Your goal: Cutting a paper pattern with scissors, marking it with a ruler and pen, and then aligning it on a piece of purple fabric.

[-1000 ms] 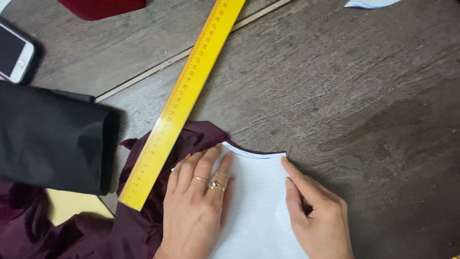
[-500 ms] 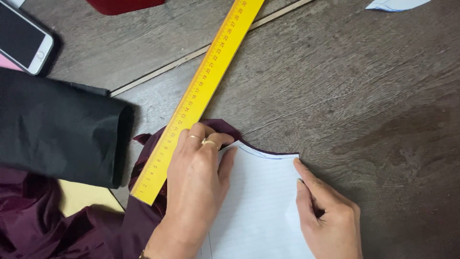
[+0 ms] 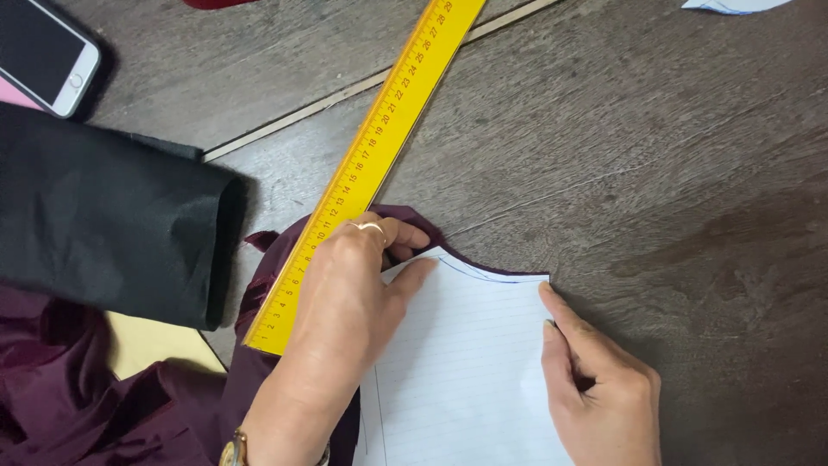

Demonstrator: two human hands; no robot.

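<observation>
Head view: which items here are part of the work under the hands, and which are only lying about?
In use:
- lined paper pattern, pressed flat by the left hand and right hand
- maroon fabric beneath it
- yellow ruler, lying over the fabric edge beside the left hand

Lying about:
- black fabric
- smartphone
- paper scrap at the top edge
</observation>
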